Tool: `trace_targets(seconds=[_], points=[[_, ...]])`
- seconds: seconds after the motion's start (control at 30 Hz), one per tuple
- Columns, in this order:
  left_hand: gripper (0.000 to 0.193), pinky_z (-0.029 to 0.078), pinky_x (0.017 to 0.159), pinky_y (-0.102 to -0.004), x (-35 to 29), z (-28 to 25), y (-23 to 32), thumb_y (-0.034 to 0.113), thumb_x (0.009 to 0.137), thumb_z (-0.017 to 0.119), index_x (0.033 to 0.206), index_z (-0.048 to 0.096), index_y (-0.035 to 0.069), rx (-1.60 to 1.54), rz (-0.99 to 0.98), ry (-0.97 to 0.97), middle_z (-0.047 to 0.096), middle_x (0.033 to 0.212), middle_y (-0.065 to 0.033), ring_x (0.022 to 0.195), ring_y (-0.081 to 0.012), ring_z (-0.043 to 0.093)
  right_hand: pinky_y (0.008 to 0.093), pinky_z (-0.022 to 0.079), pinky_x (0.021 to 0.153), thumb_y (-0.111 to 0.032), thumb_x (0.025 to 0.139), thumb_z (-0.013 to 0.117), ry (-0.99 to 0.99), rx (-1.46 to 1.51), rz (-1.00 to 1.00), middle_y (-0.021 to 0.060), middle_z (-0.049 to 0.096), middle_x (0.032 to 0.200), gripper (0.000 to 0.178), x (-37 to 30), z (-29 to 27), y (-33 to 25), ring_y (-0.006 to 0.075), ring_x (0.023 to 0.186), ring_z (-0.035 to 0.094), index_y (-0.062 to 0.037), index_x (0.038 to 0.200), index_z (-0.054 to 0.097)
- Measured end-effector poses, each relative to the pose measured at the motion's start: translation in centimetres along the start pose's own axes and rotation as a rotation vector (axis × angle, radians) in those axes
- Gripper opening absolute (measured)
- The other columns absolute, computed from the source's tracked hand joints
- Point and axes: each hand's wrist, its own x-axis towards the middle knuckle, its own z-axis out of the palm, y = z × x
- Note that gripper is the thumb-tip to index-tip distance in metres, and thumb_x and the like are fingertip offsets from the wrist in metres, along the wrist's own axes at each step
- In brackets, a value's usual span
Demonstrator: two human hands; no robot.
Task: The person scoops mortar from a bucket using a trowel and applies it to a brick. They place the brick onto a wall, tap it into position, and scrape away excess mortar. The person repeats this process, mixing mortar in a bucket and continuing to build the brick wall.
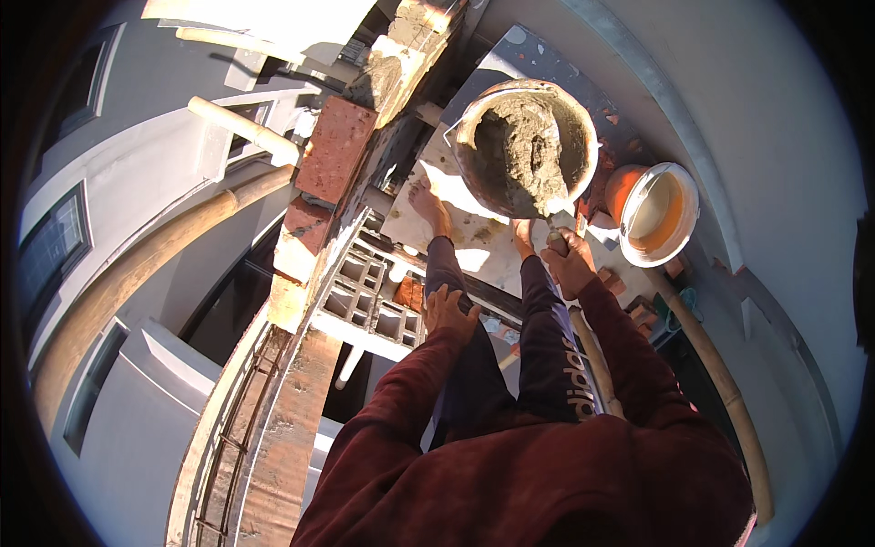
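My right hand (572, 267) is wrapped round the handle of a trowel (556, 239) at the near rim of a bucket (588, 137). Wet grey-brown mortar (524, 150) fills much of that bucket; the trowel's blade is mostly hidden in or behind it. My left hand (449, 314) rests on my left knee, fingers spread and holding nothing. To the left runs a brick wall top, where a red brick (337, 146) lies along a course and another brick (305, 228) sits nearer me, with mortar on the stretch beyond.
An orange-and-white bucket (658, 214) with pale liquid stands right of the mortar bucket. My bare feet are on a board (415, 219). Hollow blocks (351, 287) lie below on the left. Bamboo poles (173, 242) cross the drop beyond the wall; another pole (720, 383) runs at right.
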Motion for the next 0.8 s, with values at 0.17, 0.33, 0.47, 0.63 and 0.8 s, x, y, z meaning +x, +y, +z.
trace_targets(seconds=[0.17, 0.33, 0.47, 0.63, 0.8], points=[[0.053, 0.021, 0.114, -0.0466, 0.6, 0.1, 0.4, 0.040, 0.079, 0.070, 0.121, 0.062, 0.010, 0.009, -0.012, 0.004, 0.044, 0.143, -0.0119, 0.136, -0.0323, 0.033, 0.0254, 0.038, 0.039, -0.006, 0.081, 0.062, -0.006, 0.043, -0.090, 0.0011, 0.051, 0.062, 0.019, -3.8, 2.2, -3.9, 0.0076, 0.043, 0.046, 0.0007, 0.097, 0.053], [0.048, 0.020, 0.114, -0.0490, 1.3, 0.8, -0.1, 0.037, 0.077, 0.071, 0.116, 0.065, 0.009, -0.031, -0.003, 0.046, 0.048, 0.139, -0.0111, 0.134, -0.0296, 0.036, 0.0253, 0.038, 0.039, -0.005, 0.080, 0.063, -0.184, 0.176, -0.183, 0.0007, 0.050, 0.060, 0.016, -3.6, 6.8, -8.3, 0.0073, 0.043, 0.047, 0.0007, 0.092, 0.053], [0.045, 0.021, 0.114, -0.0477, 1.0, 1.0, -0.5, 0.035, 0.077, 0.071, 0.113, 0.067, 0.009, -0.051, 0.008, 0.062, 0.049, 0.137, -0.0116, 0.133, -0.0298, 0.038, 0.0261, 0.037, 0.036, -0.003, 0.081, 0.062, -0.344, 0.376, -0.231, 0.0019, 0.051, 0.059, 0.015, -1.1, 11.7, -13.1, 0.0094, 0.039, 0.047, 0.0024, 0.092, 0.053], [0.046, 0.020, 0.114, -0.0478, 0.9, 1.1, -0.7, 0.037, 0.077, 0.068, 0.115, 0.066, 0.011, -0.061, -0.012, 0.034, 0.047, 0.140, -0.0106, 0.135, -0.0306, 0.036, 0.0289, 0.040, 0.036, -0.007, 0.083, 0.062, -0.613, 0.784, -0.355, 0.0054, 0.052, 0.063, 0.015, 5.5, 16.1, -17.2, 0.0136, 0.041, 0.049, 0.0014, 0.093, 0.054], [0.046, 0.021, 0.114, -0.0468, 1.1, 2.0, -1.2, 0.037, 0.078, 0.069, 0.116, 0.066, 0.011, -0.072, -0.014, 0.001, 0.048, 0.140, -0.0100, 0.136, -0.0316, 0.035, 0.0272, 0.042, 0.041, -0.015, 0.084, 0.057, -0.893, 1.092, -0.110, 0.0021, 0.049, 0.066, 0.021, 15.0, 15.7, -21.5, 0.0111, 0.046, 0.046, 0.0004, 0.099, 0.056]])
